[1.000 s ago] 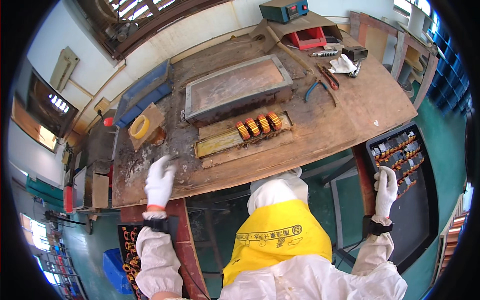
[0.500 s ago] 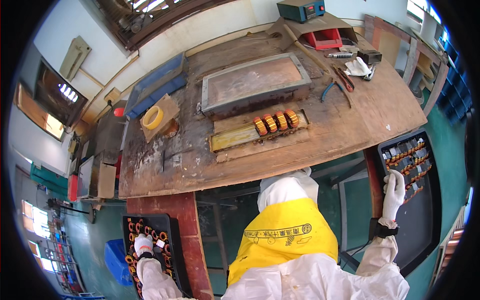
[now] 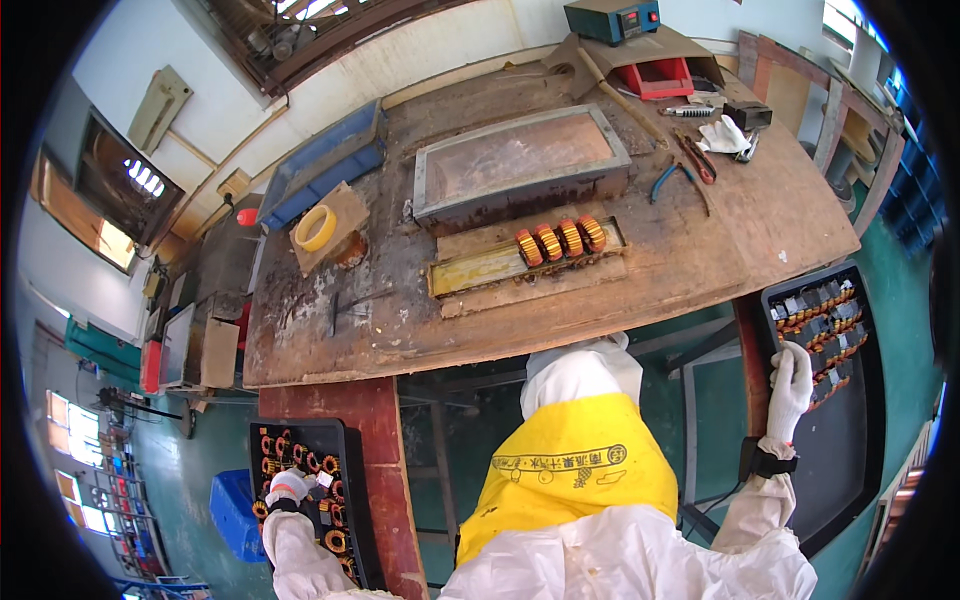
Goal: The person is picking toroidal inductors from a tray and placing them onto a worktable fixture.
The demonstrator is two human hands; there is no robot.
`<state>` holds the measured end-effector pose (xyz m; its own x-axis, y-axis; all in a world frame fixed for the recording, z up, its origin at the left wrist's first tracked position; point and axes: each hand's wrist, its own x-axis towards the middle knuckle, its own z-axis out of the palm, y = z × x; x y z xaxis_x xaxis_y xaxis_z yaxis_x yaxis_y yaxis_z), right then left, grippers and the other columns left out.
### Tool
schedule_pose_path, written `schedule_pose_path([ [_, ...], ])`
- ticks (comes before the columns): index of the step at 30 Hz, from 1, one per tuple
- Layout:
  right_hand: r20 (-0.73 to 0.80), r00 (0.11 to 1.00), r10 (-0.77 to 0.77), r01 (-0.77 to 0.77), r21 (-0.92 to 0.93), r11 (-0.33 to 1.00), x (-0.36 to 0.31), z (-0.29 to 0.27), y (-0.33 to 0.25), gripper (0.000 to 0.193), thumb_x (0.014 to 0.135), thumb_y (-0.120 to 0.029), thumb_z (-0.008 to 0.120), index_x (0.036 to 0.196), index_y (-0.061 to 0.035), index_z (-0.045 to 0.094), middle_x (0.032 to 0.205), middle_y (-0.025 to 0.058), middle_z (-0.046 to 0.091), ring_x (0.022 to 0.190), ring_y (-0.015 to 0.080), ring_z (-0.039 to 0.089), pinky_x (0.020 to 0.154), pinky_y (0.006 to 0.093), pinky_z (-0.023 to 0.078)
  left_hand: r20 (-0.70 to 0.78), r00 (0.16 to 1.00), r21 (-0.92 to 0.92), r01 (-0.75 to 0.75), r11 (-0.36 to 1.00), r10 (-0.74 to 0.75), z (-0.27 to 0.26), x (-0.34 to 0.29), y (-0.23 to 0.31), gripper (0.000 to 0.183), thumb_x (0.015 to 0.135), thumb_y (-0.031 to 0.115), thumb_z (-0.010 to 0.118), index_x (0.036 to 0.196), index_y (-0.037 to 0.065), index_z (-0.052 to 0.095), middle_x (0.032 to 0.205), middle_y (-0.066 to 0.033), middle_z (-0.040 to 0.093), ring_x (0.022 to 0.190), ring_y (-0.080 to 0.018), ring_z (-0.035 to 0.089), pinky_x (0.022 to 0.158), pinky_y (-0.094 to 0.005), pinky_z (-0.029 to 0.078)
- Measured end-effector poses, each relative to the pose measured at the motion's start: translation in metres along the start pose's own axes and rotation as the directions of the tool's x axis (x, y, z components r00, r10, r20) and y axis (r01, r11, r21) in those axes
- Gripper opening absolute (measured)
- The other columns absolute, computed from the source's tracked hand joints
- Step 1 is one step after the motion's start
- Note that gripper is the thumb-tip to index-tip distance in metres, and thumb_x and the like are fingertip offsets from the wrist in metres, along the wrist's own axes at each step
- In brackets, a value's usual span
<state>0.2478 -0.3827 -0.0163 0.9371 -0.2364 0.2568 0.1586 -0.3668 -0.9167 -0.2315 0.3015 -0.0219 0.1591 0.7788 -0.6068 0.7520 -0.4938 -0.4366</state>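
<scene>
My left hand (image 3: 290,486), in a white glove, reaches down among the copper-wound ring coils (image 3: 334,541) in the black tray (image 3: 366,500) at lower left. Its fingertips are hidden, so I cannot see whether they grip a coil. My right hand (image 3: 791,380), also gloved, is at the left rim of the other black tray (image 3: 837,480), its fingers loosely bent and apart, with nothing visible in them. Rows of coils with dark blocks between them (image 3: 822,330) fill the far part of that tray. Several wound coils (image 3: 548,243) stand in a row in the shallow yellowish trough (image 3: 478,274) on the bench.
On the wooden bench (image 3: 740,240) are a metal-framed box (image 3: 520,165), a blue bin (image 3: 325,170), a yellow tape roll (image 3: 316,229), blue-handled pliers (image 3: 662,182), red-handled pliers (image 3: 697,160) and a white glove (image 3: 720,134). A blue control box (image 3: 612,20) stands at the back.
The view has shifted slightly. My left hand stays among the coils, its wrist turned a little. My right hand remains by the right tray's rim.
</scene>
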Motion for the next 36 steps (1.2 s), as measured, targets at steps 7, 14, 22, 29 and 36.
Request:
schedule_pose_path([
  [7,0.019,1.000,0.011,-0.012,0.031,0.999,-0.003,0.002,-0.003,0.017,0.095,-0.007,0.050,0.108,-0.0003,0.059,0.080,0.0002,0.057,0.061,0.0035,0.045,0.055,0.0183,0.038,-0.161,0.987,0.152,0.013,0.988,0.012,-0.009,-0.023,0.020,0.050,0.080,0.054,0.057,0.100,0.010,0.071,0.106,-0.0152,0.066,0.103,-0.0339,0.061,0.086,-0.0420,0.049],
  [14,0.025,1.000,0.015,-0.015,0.016,1.000,-0.001,0.001,0.000,0.017,0.095,-0.008,0.050,0.108,-0.0007,0.060,0.080,0.0001,0.057,0.060,0.0033,0.044,0.055,0.0182,0.038,-0.413,0.867,-0.685,-0.093,0.723,-0.280,-0.002,-0.037,-0.021,0.034,0.077,0.032,0.070,0.096,0.004,0.065,0.080,-0.0098,0.069,0.070,-0.0217,0.064,0.066,-0.0337,0.050],
  [22,0.007,1.000,0.005,-0.004,-0.037,0.999,0.000,0.001,0.001,0.018,0.096,-0.010,0.050,0.108,-0.0020,0.060,0.080,0.0004,0.059,0.060,0.0029,0.044,0.055,0.0180,0.038,-0.542,0.835,-0.775,-0.541,-0.326,-0.097,-0.127,-0.114,0.097,0.031,0.091,0.009,0.049,0.120,-0.002,0.046,0.108,-0.0147,0.053,0.093,-0.0270,0.061,0.085,-0.0380,0.054],
  [29,0.010,1.000,0.021,-0.021,0.000,1.000,-0.002,0.000,0.002,0.018,0.095,-0.010,0.050,0.108,-0.0019,0.060,0.080,0.0003,0.058,0.060,0.0028,0.044,0.054,0.0180,0.038,-0.835,0.464,-0.452,-0.885,0.113,0.295,-0.217,-0.132,0.236,0.028,0.084,0.007,0.060,0.111,0.000,0.057,0.101,-0.0080,0.059,0.096,-0.0175,0.058,0.087,-0.0300,0.049],
  [36,0.010,1.000,0.013,-0.013,0.022,1.000,-0.001,0.003,-0.001,0.017,0.095,-0.008,0.050,0.106,-0.0004,0.060,0.079,0.0007,0.058,0.060,0.0036,0.045,0.054,0.0184,0.038,-0.871,0.216,-0.019,-0.912,0.409,0.441,-0.267,-0.150,0.330,0.032,0.075,0.005,0.066,0.105,0.012,0.064,0.102,-0.0121,0.059,0.090,-0.0296,0.061,0.080,-0.0343,0.050],
])
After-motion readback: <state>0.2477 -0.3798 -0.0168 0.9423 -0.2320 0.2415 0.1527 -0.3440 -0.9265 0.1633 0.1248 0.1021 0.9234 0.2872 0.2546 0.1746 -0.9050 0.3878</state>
